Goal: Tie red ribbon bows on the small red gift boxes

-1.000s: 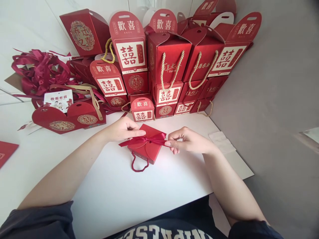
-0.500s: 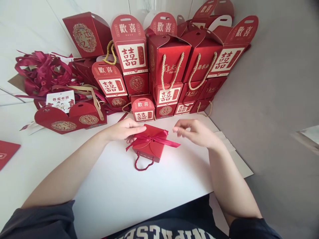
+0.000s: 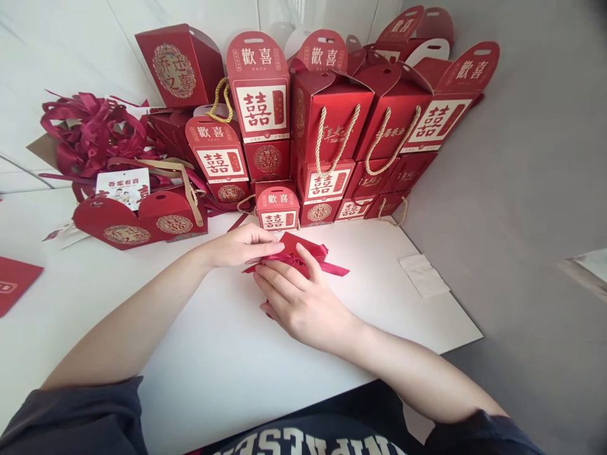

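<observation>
A small red gift box [image 3: 296, 242] lies on the white table, mostly covered by my hands. Across its top runs a dark pink ribbon [image 3: 336, 270] tied in a knot, one tail reaching to the right. My left hand [image 3: 244, 244] is at the box's left side, thumb and fingers closed on the ribbon's left part. Over the front of the box lies my right hand [image 3: 296, 294], its fingers extended to the left and its fingertips beside my left fingers. The box's front and cord handle are hidden beneath it.
Stacked red boxes [image 3: 332, 133] with rope handles stand along the back wall. At the left are a pile of pink ribbons [image 3: 95, 136], an opened red box [image 3: 126, 235] and a red packet [image 3: 16, 284]. White paper pieces [image 3: 423, 275] lie at the right.
My right hand has moved left and down from beside the box onto its front. My left hand stays at the box's left side. The whole view has shifted slightly.
</observation>
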